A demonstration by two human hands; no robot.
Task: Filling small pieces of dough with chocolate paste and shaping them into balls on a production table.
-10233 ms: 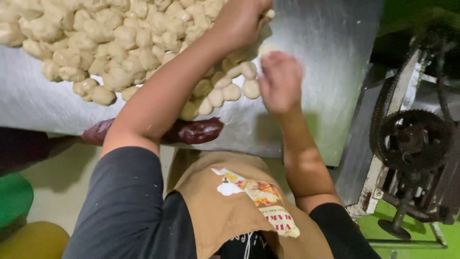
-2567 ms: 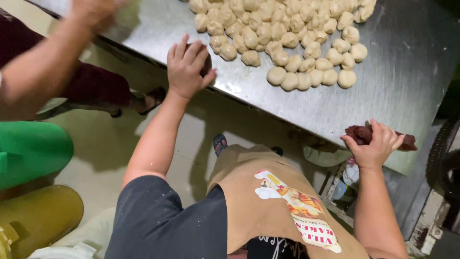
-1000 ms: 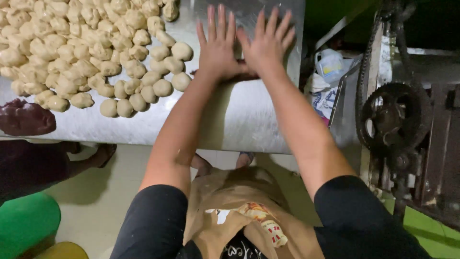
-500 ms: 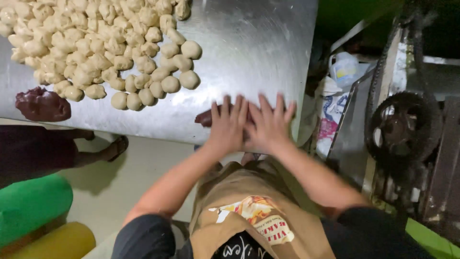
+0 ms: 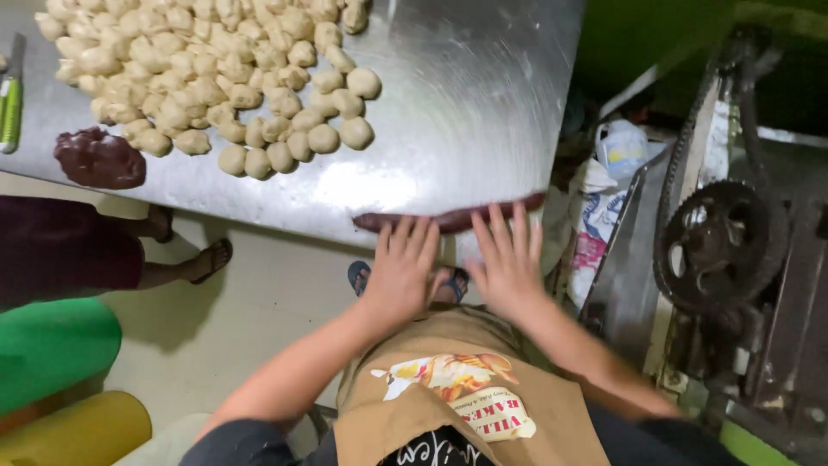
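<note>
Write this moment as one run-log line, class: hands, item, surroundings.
left hand: flat on brown dough rope | right hand: flat on it | rope: at steel table edge | pale dough balls: behind

I see bright light from above making white glare on the steel bench (image 5: 483,103); the right side is dark, and my hands look blurry.
</note>
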